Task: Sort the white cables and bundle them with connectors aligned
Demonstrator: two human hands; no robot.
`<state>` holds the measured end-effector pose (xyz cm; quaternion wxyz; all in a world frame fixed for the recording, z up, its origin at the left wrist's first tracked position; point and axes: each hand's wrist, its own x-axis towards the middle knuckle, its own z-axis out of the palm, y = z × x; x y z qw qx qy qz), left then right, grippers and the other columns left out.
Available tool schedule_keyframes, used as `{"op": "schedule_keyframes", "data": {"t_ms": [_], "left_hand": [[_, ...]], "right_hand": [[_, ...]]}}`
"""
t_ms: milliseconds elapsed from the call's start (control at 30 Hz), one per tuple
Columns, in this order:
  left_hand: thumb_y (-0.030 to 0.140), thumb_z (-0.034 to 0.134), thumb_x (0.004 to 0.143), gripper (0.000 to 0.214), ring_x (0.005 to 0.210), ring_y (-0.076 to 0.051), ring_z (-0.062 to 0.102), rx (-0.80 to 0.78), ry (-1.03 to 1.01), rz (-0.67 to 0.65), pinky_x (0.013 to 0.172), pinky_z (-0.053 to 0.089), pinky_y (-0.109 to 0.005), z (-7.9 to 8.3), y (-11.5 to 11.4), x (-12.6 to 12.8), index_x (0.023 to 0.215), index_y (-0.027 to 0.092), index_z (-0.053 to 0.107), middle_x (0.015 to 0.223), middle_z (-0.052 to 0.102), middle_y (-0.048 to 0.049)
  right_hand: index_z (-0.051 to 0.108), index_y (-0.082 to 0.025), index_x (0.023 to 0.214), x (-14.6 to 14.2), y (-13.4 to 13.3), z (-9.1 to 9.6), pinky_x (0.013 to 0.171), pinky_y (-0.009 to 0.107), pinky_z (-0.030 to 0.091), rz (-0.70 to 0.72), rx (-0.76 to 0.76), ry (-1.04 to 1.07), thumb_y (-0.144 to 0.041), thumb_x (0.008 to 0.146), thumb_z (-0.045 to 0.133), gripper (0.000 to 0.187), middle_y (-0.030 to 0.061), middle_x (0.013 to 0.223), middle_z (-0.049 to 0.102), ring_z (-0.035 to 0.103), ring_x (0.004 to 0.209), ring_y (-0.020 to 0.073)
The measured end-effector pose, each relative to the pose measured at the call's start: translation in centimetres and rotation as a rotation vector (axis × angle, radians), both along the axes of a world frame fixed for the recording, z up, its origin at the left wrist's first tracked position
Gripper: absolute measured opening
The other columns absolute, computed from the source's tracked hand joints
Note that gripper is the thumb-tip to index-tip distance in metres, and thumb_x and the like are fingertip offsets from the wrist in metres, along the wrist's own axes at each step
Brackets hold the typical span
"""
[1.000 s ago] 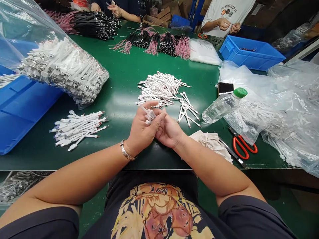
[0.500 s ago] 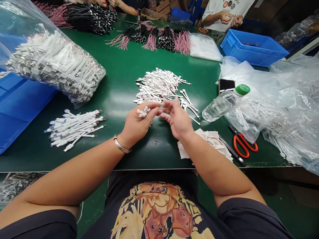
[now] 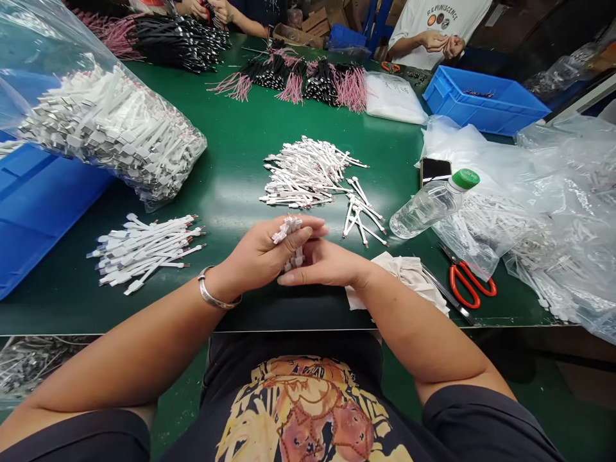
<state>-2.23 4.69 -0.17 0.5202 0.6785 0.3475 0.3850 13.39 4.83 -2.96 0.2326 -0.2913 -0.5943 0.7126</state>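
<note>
My left hand (image 3: 260, 253) is closed around a small bundle of short white cable pieces (image 3: 289, 239), held upright over the green table (image 3: 231, 186). Pressed against the bundle's right side is my right hand (image 3: 327, 264), its fingers laid together along the pieces. Just beyond my hands lies a loose pile of the same white pieces (image 3: 308, 172). A neat stack of them (image 3: 144, 249) rests to the left.
A clear bag full of white pieces (image 3: 106, 131) leans on a blue bin (image 3: 38, 205) at left. A plastic bottle (image 3: 430, 202), a phone (image 3: 434, 169), red scissors (image 3: 469, 282), a cloth (image 3: 409, 276) and plastic bags (image 3: 553, 212) lie at right. Other people's hands work at the far side.
My right hand, open and apart half a second ago, has closed in against the bundle. Both hands have drawn nearer to me and the bundle now stands upright.
</note>
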Motion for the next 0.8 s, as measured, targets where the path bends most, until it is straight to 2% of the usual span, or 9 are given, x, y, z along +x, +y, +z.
{"op": "schedule_keyframes", "data": {"t_ms": [100,167,233,333,433,533,600,700,800], "left_hand": [[0.044,0.054,0.086,0.033,0.099,-0.023,0.066,-0.272,-0.035,-0.146,0.086,0.054,-0.036,-0.3,0.6,-0.6,0.107,0.022,0.067,0.105,0.071,-0.0090],[0.045,0.055,0.085,0.034,0.101,-0.024,0.065,-0.440,-0.103,-0.140,0.082,0.055,-0.036,-0.9,1.0,-0.9,0.108,0.023,0.066,0.107,0.070,-0.0099],[0.044,0.056,0.084,0.034,0.104,-0.025,0.064,-0.563,-0.190,-0.098,0.081,0.056,-0.035,-1.5,1.2,-0.9,0.107,0.022,0.066,0.107,0.070,-0.0110],[0.041,0.061,0.082,0.035,0.106,-0.027,0.063,-0.676,-0.274,-0.092,0.080,0.056,-0.037,-1.9,1.5,-0.8,0.109,0.021,0.065,0.110,0.069,-0.0134],[0.035,0.068,0.077,0.046,0.109,-0.028,0.061,-0.764,-0.296,-0.096,0.074,0.056,-0.035,-1.9,1.9,-0.8,0.120,0.023,0.058,0.117,0.065,-0.0145],[0.033,0.070,0.075,0.051,0.098,-0.026,0.066,-0.832,-0.291,-0.079,0.063,0.056,-0.030,-2.0,2.3,-1.0,0.123,0.023,0.056,0.120,0.063,-0.0145],[0.036,0.067,0.077,0.046,0.077,-0.020,0.068,-0.840,-0.289,-0.093,0.049,0.051,-0.024,-2.2,2.6,-1.1,0.120,0.023,0.059,0.121,0.062,-0.0143],[0.039,0.061,0.081,0.038,0.046,-0.007,0.055,-0.837,-0.289,-0.151,0.034,0.038,-0.019,-2.6,2.8,-1.3,0.114,0.020,0.063,0.116,0.063,-0.0149],[0.036,0.059,0.083,0.037,0.042,-0.003,0.044,-0.873,-0.331,-0.151,0.032,0.030,-0.016,-2.6,3.1,-1.4,0.116,0.021,0.062,0.101,0.065,-0.0106]], "right_hand": [[0.063,-0.015,0.095,-1.2,-0.9,-0.1,0.060,0.025,0.054,0.083,-0.290,0.064,-0.047,0.071,0.070,0.041,0.0061,0.089,0.067,0.066,0.074,0.0155],[0.062,-0.015,0.095,-1.9,-1.2,-0.4,0.051,0.022,0.053,0.104,-0.469,0.133,-0.056,0.071,0.066,0.048,0.0066,0.086,0.068,0.067,0.067,0.0153],[0.060,-0.014,0.093,-2.4,-1.4,-0.7,0.045,0.019,0.051,0.096,-0.570,0.164,-0.059,0.070,0.066,0.051,0.0059,0.079,0.068,0.067,0.061,0.0149],[0.061,-0.013,0.088,-2.7,-1.3,-1.1,0.038,0.016,0.044,0.044,-0.603,0.153,-0.056,0.070,0.068,0.047,0.0035,0.067,0.066,0.063,0.051,0.0119],[0.061,-0.012,0.083,-2.7,-1.0,-1.3,0.032,0.014,0.036,-0.063,-0.578,0.158,-0.051,0.070,0.070,0.042,0.0012,0.063,0.063,0.057,0.043,0.0081],[0.059,-0.012,0.075,-2.5,-0.6,-1.2,0.031,0.012,0.033,-0.171,-0.585,0.171,-0.046,0.071,0.072,0.036,0.0003,0.060,0.061,0.054,0.040,0.0059],[0.060,-0.012,0.075,-2.4,-0.4,-1.0,0.033,0.011,0.037,-0.198,-0.631,0.175,-0.042,0.073,0.071,0.033,0.0006,0.061,0.062,0.057,0.043,0.0066],[0.062,-0.011,0.081,-2.1,-0.2,-0.7,0.043,0.013,0.048,-0.201,-0.728,0.182,-0.039,0.078,0.067,0.028,0.0031,0.070,0.065,0.066,0.056,0.0108],[0.063,-0.012,0.090,-1.8,-0.1,-0.6,0.053,0.017,0.055,-0.233,-0.789,0.197,-0.035,0.081,0.064,0.025,0.0046,0.081,0.067,0.070,0.067,0.0138]]}}
